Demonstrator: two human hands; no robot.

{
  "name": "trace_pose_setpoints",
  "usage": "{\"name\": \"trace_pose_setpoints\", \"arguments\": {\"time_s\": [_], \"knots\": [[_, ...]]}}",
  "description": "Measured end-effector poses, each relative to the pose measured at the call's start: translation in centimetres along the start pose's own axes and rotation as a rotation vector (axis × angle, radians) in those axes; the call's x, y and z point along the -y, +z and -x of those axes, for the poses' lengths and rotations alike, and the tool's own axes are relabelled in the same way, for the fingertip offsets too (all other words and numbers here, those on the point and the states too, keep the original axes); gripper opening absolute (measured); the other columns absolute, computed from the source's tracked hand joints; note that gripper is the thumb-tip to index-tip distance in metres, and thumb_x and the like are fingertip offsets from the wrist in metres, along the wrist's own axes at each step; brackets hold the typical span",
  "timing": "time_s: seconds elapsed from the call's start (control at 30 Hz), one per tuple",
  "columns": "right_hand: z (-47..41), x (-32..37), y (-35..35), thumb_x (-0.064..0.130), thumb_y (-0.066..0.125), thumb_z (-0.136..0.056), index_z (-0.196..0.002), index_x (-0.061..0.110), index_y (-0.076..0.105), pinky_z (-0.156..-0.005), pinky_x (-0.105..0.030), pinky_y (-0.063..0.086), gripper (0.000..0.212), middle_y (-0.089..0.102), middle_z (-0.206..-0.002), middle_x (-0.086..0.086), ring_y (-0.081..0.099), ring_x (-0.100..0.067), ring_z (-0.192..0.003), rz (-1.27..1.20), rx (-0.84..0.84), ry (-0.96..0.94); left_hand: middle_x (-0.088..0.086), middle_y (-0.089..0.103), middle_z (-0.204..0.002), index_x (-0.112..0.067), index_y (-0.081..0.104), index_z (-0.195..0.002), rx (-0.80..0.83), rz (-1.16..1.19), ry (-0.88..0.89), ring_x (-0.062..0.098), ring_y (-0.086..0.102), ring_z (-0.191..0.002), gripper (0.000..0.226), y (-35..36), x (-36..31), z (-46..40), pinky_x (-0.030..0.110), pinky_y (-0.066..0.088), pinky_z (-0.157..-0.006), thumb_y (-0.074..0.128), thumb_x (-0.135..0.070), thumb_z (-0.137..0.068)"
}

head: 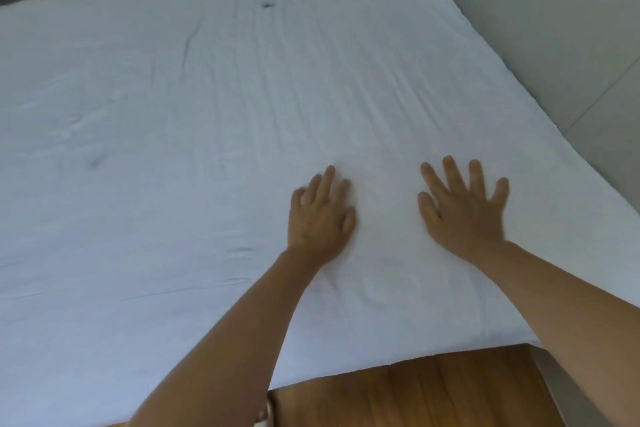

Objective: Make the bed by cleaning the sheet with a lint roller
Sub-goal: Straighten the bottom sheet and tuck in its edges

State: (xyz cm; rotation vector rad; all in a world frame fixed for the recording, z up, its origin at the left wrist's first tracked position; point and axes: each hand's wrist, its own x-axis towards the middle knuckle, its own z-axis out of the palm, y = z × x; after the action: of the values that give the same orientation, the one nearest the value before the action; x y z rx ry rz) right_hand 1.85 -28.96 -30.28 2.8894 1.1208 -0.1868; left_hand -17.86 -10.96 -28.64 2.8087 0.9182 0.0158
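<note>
— Sheet condition?
— White sheet (242, 114) covers the bed, creased lengthwise, with a small dark speck (267, 5) toward the far side and a fainter mark (95, 163) at left.
— Hands?
— Left hand (320, 218) and right hand (464, 211) lie flat on the sheet near its right corner, fingers spread, holding nothing.
— Surroundings?
— Wooden floor (415, 392) below the near edge; pale tiles (571, 45) at right.

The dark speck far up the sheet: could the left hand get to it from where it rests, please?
Probably not without leaning in: the dark speck lies far beyond the left hand, though only bare white sheet lies between.
</note>
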Motion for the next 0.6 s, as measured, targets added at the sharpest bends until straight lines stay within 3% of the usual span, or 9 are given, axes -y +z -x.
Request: {"name": "trace_pose_setpoints", "arguments": {"time_s": [0.1, 0.17, 0.27, 0.33, 0.4, 0.47, 0.5, 0.6], "knots": [[1.4, 0.7, 0.5, 0.060, 0.001, -0.097, -0.155, 0.048, -0.007, -0.114, -0.071, 0.004, 0.060, -0.001, -0.170, 0.007, -0.003, -0.037, -0.154, -0.028, 0.042, 0.076, 0.000, 0.010, -0.173, -0.039, 0.011, -0.163, 0.078, -0.107, -0.195, 0.035, 0.004, -0.158, 0.070, 0.1, 3.7, 3.2, 0.058, 0.006, -0.125, 0.017, -0.066, -0.099], [3.2, 2.8, 0.3, 0.060, 0.000, -0.096, -0.155, 0.047, -0.010, -0.114, -0.073, 0.002, 0.062, -0.003, -0.170, 0.002, -0.006, -0.043, -0.152, -0.047, 0.064, 0.119, 0.003, 0.007, -0.173, -0.037, 0.005, -0.164, 0.049, -0.102, -0.213, 0.038, 0.001, -0.157, 0.071, 1.0, 4.2, 6.8, 0.061, 0.002, -0.124, 0.013, -0.068, -0.100], [9.0, 7.1, 0.8, 0.059, 0.013, -0.100, -0.160, 0.040, -0.001, -0.114, -0.074, 0.005, 0.064, 0.004, -0.170, -0.006, 0.000, -0.052, -0.150, 0.025, 0.024, -0.083, 0.018, 0.014, -0.170, -0.025, 0.013, -0.165, 0.037, -0.082, -0.252, 0.046, 0.010, -0.155, 0.075, 1.1, 4.5, 13.3, 0.064, 0.008, -0.124, 0.020, -0.065, -0.102], [13.2, 9.4, 0.7, 0.054, 0.024, -0.101, -0.161, 0.035, 0.017, -0.115, -0.073, 0.007, 0.063, 0.015, -0.168, -0.008, 0.009, -0.052, -0.150, 0.024, 0.006, -0.326, 0.030, 0.027, -0.162, -0.013, 0.027, -0.162, 0.095, -0.087, -0.273, 0.050, 0.029, -0.147, 0.076, 1.0, 4.0, 17.9, 0.062, 0.024, -0.120, 0.028, -0.061, -0.102], [14.9, 11.7, -0.2, 0.047, 0.033, -0.101, -0.151, 0.030, 0.042, -0.116, -0.068, 0.018, 0.054, 0.035, -0.160, -0.009, 0.029, -0.047, -0.144, -0.069, -0.002, -0.558, 0.026, 0.053, -0.143, -0.008, 0.050, -0.146, 0.217, -0.064, -0.212, 0.043, 0.056, -0.120, 0.064, -0.1, 4.3, 21.4, 0.053, 0.047, -0.097, 0.036, -0.050, -0.099], [13.3, 15.2, -1.3, 0.039, 0.040, -0.100, -0.137, 0.025, 0.056, -0.110, -0.061, 0.033, 0.043, 0.049, -0.147, -0.010, 0.043, -0.041, -0.133, -0.181, -0.047, -0.641, 0.008, 0.068, -0.113, -0.016, 0.064, -0.121, 0.024, 0.035, -0.113, 0.028, 0.062, -0.089, 0.037, -1.7, 7.1, 21.6, 0.041, 0.046, -0.073, 0.044, -0.030, -0.093], [11.7, 17.5, -1.8, 0.038, 0.040, -0.099, -0.138, 0.024, 0.055, -0.108, -0.059, 0.036, 0.044, 0.047, -0.149, -0.011, 0.041, -0.042, -0.134, -0.207, -0.066, -0.603, 0.003, 0.068, -0.108, -0.018, 0.064, -0.117, -0.116, 0.098, -0.100, 0.026, 0.063, -0.087, 0.030, -2.8, 9.1, 20.5, 0.038, 0.046, -0.073, 0.048, -0.023, -0.092], [7.5, 24.6, -1.9, 0.046, 0.028, -0.100, -0.157, 0.037, 0.023, -0.118, -0.064, 0.016, 0.058, 0.015, -0.167, -0.007, 0.009, -0.047, -0.150, -0.185, 0.003, -0.359, 0.010, 0.062, -0.132, -0.012, 0.061, -0.129, -0.387, 0.111, -0.110, 0.033, 0.061, -0.114, 0.034, -5.4, 15.0, 15.4, 0.045, 0.050, -0.090, 0.057, -0.019, -0.097]]}}
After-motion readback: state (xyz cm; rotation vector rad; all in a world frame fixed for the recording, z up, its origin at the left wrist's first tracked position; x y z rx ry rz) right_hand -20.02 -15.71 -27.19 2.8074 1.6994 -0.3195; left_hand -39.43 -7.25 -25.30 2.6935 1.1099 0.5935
